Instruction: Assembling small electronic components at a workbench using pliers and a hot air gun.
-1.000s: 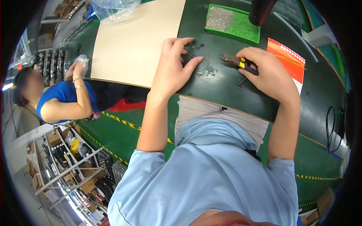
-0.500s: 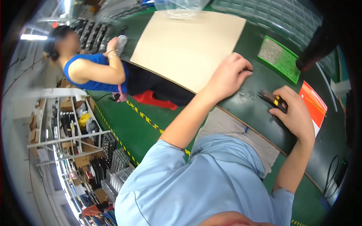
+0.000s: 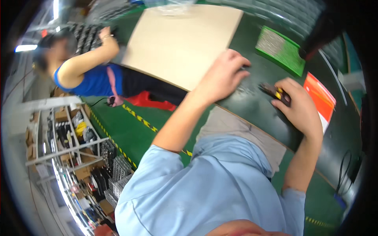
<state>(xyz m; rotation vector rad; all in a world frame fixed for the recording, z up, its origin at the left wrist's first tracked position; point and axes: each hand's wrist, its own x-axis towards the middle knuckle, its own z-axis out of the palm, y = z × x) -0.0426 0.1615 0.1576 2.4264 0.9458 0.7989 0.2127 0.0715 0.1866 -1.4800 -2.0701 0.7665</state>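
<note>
My right hand is closed around a pair of small pliers or cutters with black and yellow handles. Their dark jaws point left, toward my other hand, just above the dark green tabletop. My left hand is curled, with thumb and fingers drawn together beside the right edge of a large beige board. A small dark thing shows at its fingertips, too blurred to name. Small pale bits lie scattered on the table between my hands.
Beyond my right hand sit a green tray of small metallic pieces and an orange-and-white card or booklet. Clear plastic trays line the far side. A co-worker in blue stands at the left, near loaded shelving.
The whole view has shifted slightly, so the table appears farther left and up. My hands keep about the same places over the table. The co-worker's arm has stretched out toward the dark parts.
</note>
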